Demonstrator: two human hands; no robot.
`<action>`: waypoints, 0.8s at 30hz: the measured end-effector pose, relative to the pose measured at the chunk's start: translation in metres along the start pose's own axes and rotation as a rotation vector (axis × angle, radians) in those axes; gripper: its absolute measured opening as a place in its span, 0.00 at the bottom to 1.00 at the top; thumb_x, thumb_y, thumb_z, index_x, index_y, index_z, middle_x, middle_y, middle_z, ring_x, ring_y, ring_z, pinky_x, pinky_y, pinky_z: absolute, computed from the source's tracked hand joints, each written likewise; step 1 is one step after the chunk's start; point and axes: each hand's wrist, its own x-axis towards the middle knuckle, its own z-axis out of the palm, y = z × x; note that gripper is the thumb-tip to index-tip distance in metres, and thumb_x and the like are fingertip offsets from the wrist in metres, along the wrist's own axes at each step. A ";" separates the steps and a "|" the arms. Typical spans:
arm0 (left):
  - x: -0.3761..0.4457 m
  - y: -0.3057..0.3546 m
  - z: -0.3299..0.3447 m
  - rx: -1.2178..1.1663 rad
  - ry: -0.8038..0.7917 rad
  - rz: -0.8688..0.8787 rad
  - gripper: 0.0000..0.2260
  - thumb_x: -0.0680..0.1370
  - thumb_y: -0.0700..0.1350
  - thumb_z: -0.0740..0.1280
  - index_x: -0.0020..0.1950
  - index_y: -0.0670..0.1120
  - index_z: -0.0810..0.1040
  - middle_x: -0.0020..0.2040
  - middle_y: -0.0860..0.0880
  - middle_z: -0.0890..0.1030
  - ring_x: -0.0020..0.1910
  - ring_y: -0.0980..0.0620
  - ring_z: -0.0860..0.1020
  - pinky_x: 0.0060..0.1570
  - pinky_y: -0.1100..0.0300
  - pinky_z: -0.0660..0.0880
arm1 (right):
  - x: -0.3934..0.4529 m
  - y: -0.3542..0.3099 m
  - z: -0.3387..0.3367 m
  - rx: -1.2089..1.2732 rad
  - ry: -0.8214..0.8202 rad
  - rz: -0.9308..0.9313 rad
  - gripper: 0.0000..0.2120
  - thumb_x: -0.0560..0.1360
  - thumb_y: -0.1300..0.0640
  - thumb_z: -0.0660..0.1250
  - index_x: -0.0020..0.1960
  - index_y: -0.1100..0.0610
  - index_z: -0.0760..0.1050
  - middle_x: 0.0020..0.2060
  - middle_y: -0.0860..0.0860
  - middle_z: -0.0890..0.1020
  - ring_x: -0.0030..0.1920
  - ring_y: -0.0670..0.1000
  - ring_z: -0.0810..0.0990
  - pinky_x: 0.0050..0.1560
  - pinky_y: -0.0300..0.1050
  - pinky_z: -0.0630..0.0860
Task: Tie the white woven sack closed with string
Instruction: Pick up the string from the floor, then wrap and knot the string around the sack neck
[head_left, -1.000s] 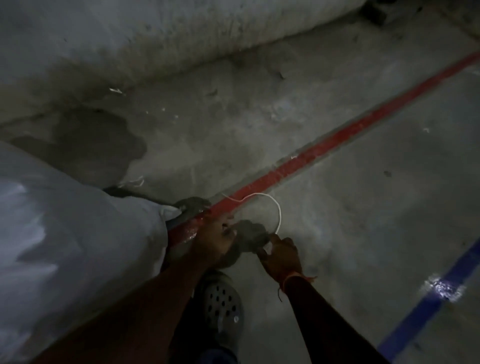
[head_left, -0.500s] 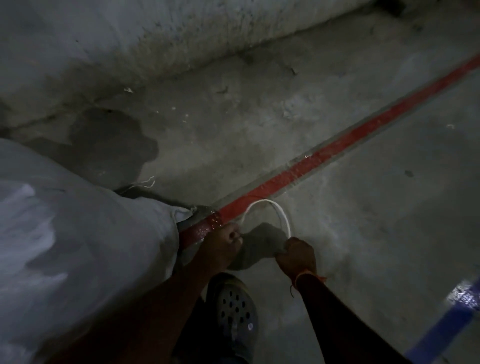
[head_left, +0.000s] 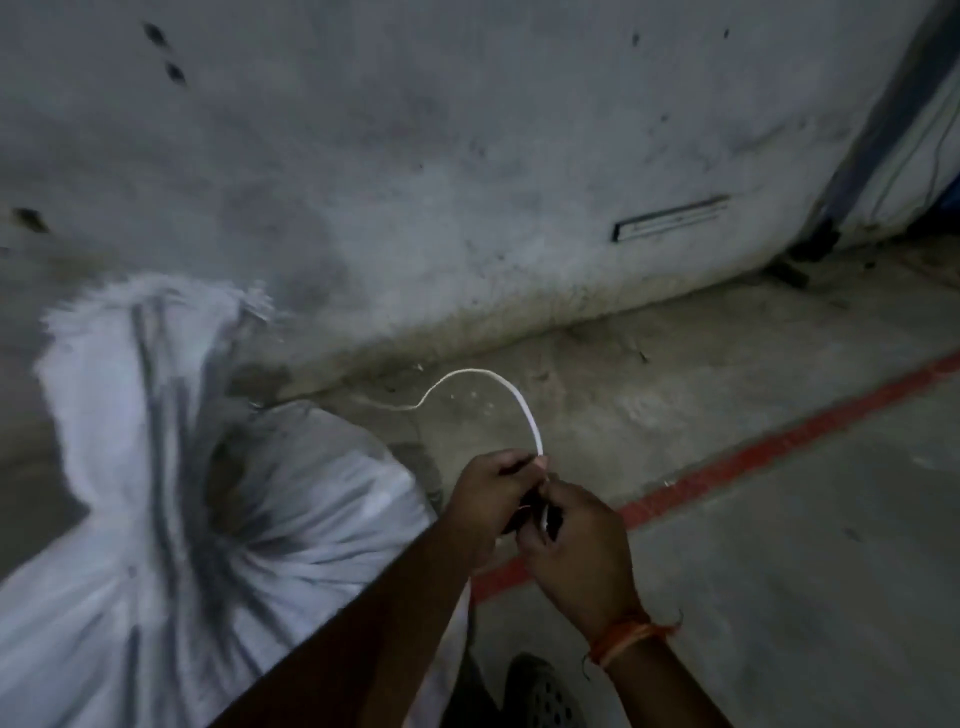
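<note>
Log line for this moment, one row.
stage: string prep | left hand: pinching string | right hand: on string | sack: neck bunched, no tie seen

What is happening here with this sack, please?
A person stands over a white woven sack on the concrete floor. Its neck looks gathered, but no string shows around it. Both hands meet beside the sack: the left hand and right hand pinch a thin white string, which arcs up from the fingers with its loose end free.

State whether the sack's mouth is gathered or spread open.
Gathered: the white sack pinches into a neck, its top flaring above; no string visible round it.
</note>
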 end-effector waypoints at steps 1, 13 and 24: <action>-0.016 0.016 -0.011 -0.022 0.019 0.016 0.06 0.79 0.41 0.70 0.50 0.42 0.86 0.44 0.41 0.85 0.43 0.48 0.83 0.45 0.57 0.79 | -0.003 -0.024 -0.005 0.031 -0.008 -0.038 0.05 0.70 0.58 0.69 0.44 0.51 0.81 0.34 0.43 0.79 0.34 0.40 0.76 0.35 0.27 0.68; -0.158 0.084 -0.118 0.080 0.155 0.181 0.11 0.79 0.41 0.68 0.43 0.36 0.85 0.29 0.44 0.77 0.20 0.56 0.68 0.21 0.67 0.63 | -0.029 -0.170 0.023 0.553 0.169 0.163 0.06 0.71 0.51 0.71 0.39 0.53 0.77 0.38 0.50 0.84 0.42 0.52 0.83 0.48 0.58 0.81; -0.166 0.037 -0.186 0.422 0.668 0.323 0.05 0.76 0.49 0.70 0.47 0.50 0.86 0.38 0.57 0.84 0.40 0.63 0.81 0.45 0.60 0.79 | -0.009 -0.186 0.102 0.680 0.148 0.263 0.04 0.71 0.59 0.74 0.40 0.56 0.80 0.33 0.53 0.86 0.36 0.54 0.86 0.39 0.57 0.84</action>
